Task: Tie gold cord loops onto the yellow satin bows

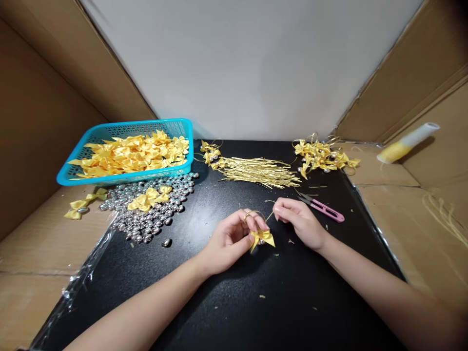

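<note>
At the middle of the black mat (226,302), the L hand (230,243) is pinched shut on a yellow bow (263,238), thumb + fingertips clamped at its knot, w/ a gold cord (252,213) looping up over the fingertips. R hand (300,222) sits just beside it, fingers closed narrow on the free end of that same cord, so the bow hangs btwn both hands, just above the mat. Something small shows under the bow, can't tell what tbh. Pink snips (323,208) lie on the mat just right of the R hand, near it but not touching afaict. Further back a cord bundle (259,171) lies spread across the mat, w/ a small heap (212,153) of bows on cords at its left end & a bigger heap (321,156) near the far right corner. Over on the left, silver bells (153,219) spill across the mat edge, a couple of loose bows (148,200) on top. Behind them a blue basket (124,176) full of bows sits tilted, front edge touching the bells. One stray bow (78,208) lies on the cardboard (44,243) left of the bells. Far right, a white/yellow roll (407,142) lies on cardboard too.
</note>
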Demonstrator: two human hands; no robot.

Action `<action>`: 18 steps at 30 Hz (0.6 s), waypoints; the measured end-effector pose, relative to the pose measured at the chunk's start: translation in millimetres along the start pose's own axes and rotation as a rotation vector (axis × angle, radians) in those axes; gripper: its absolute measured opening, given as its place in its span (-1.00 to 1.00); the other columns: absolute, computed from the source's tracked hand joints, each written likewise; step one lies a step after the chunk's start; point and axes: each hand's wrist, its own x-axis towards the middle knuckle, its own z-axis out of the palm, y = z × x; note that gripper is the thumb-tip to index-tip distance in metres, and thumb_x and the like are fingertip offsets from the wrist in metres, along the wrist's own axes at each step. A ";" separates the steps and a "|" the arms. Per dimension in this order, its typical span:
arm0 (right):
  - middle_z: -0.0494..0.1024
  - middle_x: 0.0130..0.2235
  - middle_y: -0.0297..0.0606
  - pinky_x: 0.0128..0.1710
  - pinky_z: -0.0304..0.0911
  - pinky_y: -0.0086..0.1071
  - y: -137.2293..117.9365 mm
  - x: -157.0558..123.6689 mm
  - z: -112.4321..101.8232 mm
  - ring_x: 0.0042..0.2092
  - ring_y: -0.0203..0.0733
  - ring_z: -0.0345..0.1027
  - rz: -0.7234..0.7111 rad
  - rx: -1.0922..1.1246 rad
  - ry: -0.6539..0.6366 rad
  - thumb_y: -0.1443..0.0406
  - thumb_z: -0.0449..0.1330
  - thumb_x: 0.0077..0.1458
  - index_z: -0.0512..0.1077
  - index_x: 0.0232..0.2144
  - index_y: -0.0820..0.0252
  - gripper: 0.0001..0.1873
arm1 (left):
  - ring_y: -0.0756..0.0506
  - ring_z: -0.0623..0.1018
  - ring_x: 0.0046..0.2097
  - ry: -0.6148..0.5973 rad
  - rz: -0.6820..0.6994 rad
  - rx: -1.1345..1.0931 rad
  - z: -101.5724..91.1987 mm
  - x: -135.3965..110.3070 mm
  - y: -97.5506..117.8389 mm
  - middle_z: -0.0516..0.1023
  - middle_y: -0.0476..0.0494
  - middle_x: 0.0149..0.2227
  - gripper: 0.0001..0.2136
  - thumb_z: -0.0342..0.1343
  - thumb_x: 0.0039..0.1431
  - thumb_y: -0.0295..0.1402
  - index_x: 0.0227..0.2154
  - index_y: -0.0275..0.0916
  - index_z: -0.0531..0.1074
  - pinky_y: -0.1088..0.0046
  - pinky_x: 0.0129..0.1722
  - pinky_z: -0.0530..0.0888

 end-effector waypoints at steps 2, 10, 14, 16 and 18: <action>0.22 -0.58 -0.41 -0.48 0.05 -0.39 -0.3 0.6 -0.5 -0.51 -0.32 0.04 0.013 0.036 -0.004 0.07 0.08 0.15 0.24 -0.62 0.15 -0.60 | -0.05 0.48 -0.22 -0.011 -0.013 -0.018 0.1 -0.3 0.0 0.48 -0.16 -0.28 -0.87 0.17 0.20 -0.40 -0.41 -0.23 0.32 0.40 -0.19 0.48; 0.06 -0.62 -0.46 -0.51 -0.09 -0.38 6.3 0.5 -2.4 -0.54 -0.34 -0.08 0.042 0.139 0.043 0.11 0.09 0.12 0.12 -0.68 0.14 -0.57 | -0.04 0.50 -0.25 0.003 -0.013 -0.046 -1.7 -0.2 -1.6 0.49 -0.13 -0.32 -0.86 0.19 0.19 -0.40 -0.40 -0.24 0.32 0.41 -0.20 0.47; 0.05 -0.63 -0.47 -0.52 -0.13 -0.38 9.2 1.1 -4.7 -0.55 -0.34 -0.11 0.052 0.170 0.078 0.13 0.13 0.10 0.12 -0.68 0.13 -0.57 | -0.01 0.49 -0.25 -0.009 0.005 -0.078 -1.6 0.1 -1.3 0.49 -0.11 -0.32 -0.88 0.17 0.20 -0.46 -0.40 -0.24 0.33 0.47 -0.22 0.46; 0.05 -0.63 -0.46 -0.52 -0.12 -0.38 10.7 1.5 -6.1 -0.54 -0.34 -0.11 0.056 0.186 0.106 0.13 0.14 0.09 0.12 -0.68 0.13 -0.58 | -0.01 0.49 -0.27 -0.003 0.006 -0.080 -1.4 0.0 -0.9 0.49 -0.12 -0.34 -0.87 0.18 0.20 -0.45 -0.40 -0.25 0.32 0.47 -0.24 0.46; 0.04 -0.63 -0.46 -0.52 -0.12 -0.38 11.8 2.3 -7.8 -0.54 -0.34 -0.11 0.057 0.201 0.143 0.14 0.15 0.08 0.11 -0.68 0.13 -0.58 | -0.02 0.49 -0.28 0.006 0.002 -0.074 -1.2 0.1 -0.6 0.49 -0.12 -0.35 -0.86 0.19 0.18 -0.44 -0.41 -0.25 0.32 0.46 -0.26 0.46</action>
